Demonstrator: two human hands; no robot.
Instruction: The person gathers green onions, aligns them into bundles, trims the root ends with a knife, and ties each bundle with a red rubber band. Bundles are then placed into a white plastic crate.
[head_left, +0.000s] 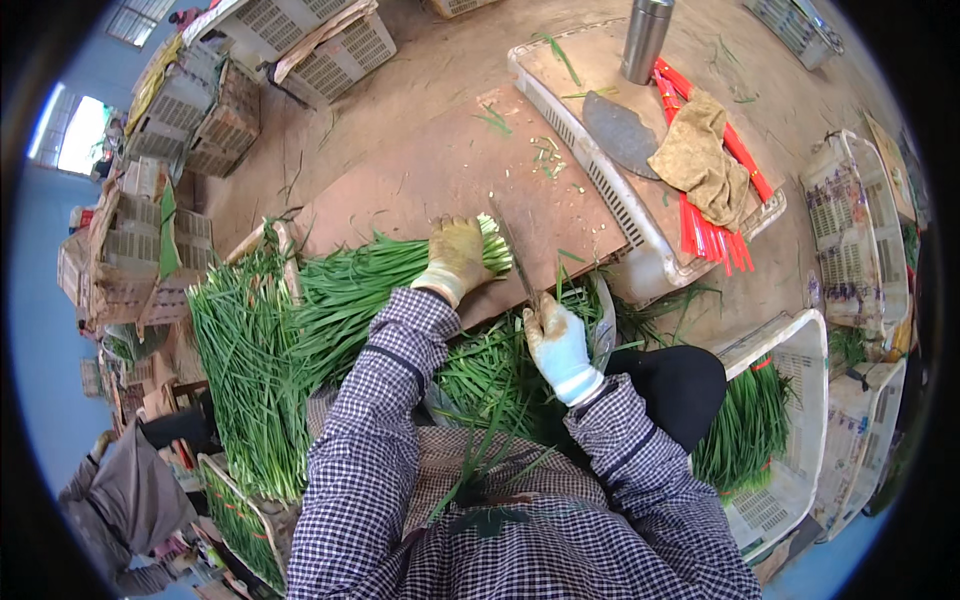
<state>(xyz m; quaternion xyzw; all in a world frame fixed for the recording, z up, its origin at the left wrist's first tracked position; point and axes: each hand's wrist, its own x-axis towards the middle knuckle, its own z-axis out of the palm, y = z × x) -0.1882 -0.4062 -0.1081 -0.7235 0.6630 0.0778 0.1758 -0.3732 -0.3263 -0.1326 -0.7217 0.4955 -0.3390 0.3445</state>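
My left hand (455, 259), in a stained work glove, presses on a bunch of green garlic chives (360, 289) lying on a brown board (420, 172). The pale cut ends stick out just right of its fingers. In my gloved right hand (556, 341) is the handle of a knife (513, 247), whose thin blade stands beside those ends. Small chopped stem pieces (550, 157) lie farther up the board. Loose green leaves (487, 367) fill the space below the board, between my forearms.
A large heap of chives (247, 375) lies at left. An upturned white crate (637, 262) bears a steel flask (646, 41), a dark blade-like plate (619, 135), a brown cloth (701, 157) and red ties (712, 232). Tied bundles (742, 427) lie in a crate (814, 420) at right. Another person (127, 495) is at lower left.
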